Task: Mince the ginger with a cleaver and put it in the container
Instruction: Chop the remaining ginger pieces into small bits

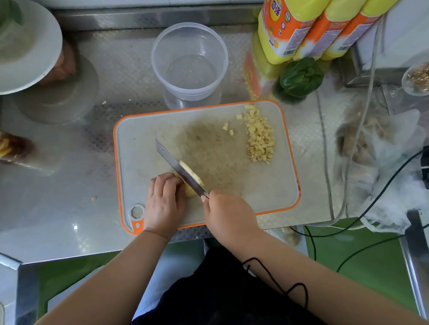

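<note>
At lower centre, the left hand holds a ginger piece with curled fingers; the right hand grips the cleaver, its blade on the ginger. Both sit on an orange-rimmed cutting board. One pile of diced ginger lies upper right. Beyond stands one clear container, then three yellow bottles with unreadable orange labels.

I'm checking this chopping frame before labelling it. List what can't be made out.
Head view only:
- Ginger piece: mostly hidden by the left hand and the cleaver.
- Cleaver handle: covered by the right hand.
- Cleaver's edge on the cutting board: seen from above, contact unclear.
- Bottle at left: cut off by the frame edge.
- Plastic bag contents: blurred by the film.
</note>
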